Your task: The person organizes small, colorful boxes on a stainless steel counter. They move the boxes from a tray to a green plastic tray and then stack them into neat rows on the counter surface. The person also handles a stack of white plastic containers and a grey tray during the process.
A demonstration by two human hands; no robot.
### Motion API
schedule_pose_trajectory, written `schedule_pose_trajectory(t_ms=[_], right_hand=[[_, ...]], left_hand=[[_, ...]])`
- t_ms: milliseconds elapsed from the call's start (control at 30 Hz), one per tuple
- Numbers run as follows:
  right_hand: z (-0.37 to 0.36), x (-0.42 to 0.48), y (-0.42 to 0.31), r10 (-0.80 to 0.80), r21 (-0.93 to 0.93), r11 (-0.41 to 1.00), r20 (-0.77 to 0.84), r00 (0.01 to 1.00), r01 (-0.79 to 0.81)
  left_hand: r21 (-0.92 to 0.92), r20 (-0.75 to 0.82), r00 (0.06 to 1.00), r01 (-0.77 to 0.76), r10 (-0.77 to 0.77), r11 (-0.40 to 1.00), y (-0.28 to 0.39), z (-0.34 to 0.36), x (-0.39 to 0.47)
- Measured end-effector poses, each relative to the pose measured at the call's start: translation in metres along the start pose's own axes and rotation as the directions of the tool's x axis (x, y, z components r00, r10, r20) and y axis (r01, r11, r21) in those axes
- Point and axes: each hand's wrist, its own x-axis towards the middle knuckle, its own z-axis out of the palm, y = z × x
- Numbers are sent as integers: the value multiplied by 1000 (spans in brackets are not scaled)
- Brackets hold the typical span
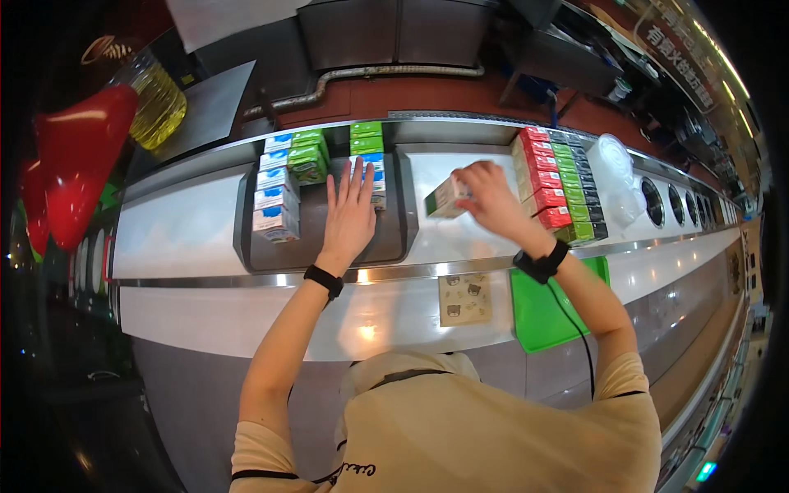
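My left hand lies flat with fingers spread over a grey tray, its fingertips at a short row of green cartons and blue-and-white cartons. Farther left in that tray stand a row of blue-and-white cartons and a few green cartons. To the right, above the white counter, my right hand grips a small drink carton, white with a green end, tilted. Just right of it stand rows of red cartons, green cartons and dark cartons.
Clear plastic lids or bowls sit right of the cartons, before round counter openings. A green tray and a patterned paper sheet lie on the near ledge. An oil bottle and red balloons are at left.
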Motion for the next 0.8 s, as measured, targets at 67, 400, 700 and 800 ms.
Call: schedule_pose_trajectory(t_ms=[67, 400, 700, 800], right_hand=[[-5, -8, 55, 44, -159, 986, -11, 999, -45], [5, 27, 215, 23, -710, 691, 214, 977, 139], [4, 2, 210, 143, -480, 861, -89, 986, -168], [-42, -20, 156, 138, -246, 957, -84, 987, -154]], left_hand=[[4, 41, 999, -26, 26, 1000, 4, 14, 9], [200, 18, 1000, -7, 4, 980, 22, 12, -13], [52, -6, 1000, -6, 6, 999, 75, -17, 10], [-67, -15, 996, -94, 94, 993, 117, -14, 42]])
